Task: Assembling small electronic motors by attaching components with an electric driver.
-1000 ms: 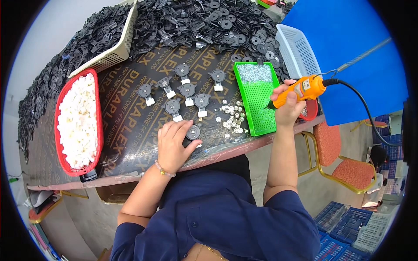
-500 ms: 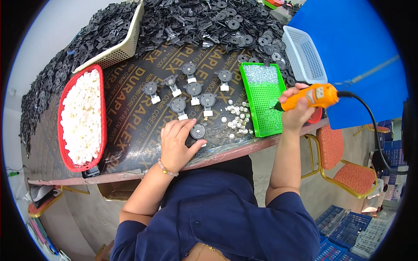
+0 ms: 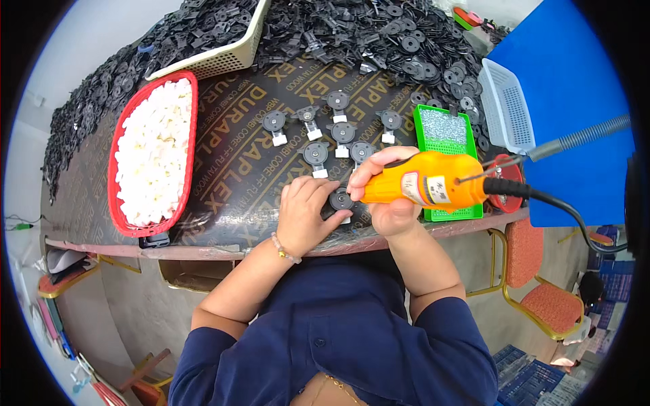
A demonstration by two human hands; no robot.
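Note:
My right hand [image 3: 391, 211] is wrapped round an orange corded electric screwdriver [image 3: 423, 177], its front end over the round black plastic part [image 3: 340, 197] by my left hand. My left hand [image 3: 305, 213] steadies that part on the table near the front edge, thumb and fingers on either side of it. The screwdriver's tip is hard to make out. Beyond my hands stand several similar black assemblies [image 3: 315, 153] with white blocks at their lower ends. The small silvery pieces on the table are hidden behind my right hand and the screwdriver.
A green tray [image 3: 419, 128] of tiny metal pieces lies to the right, near a red container [image 3: 506, 203] and a pale basket [image 3: 496, 111]. Left stands a red basket [image 3: 112, 183] of white blocks. Black parts [image 3: 379, 40] are heaped at the back, beside a cream basket [image 3: 227, 59].
My right hand has brought the screwdriver leftward from the green tray to the black part. My left hand keeps its hold on that part. The whole view has shifted.

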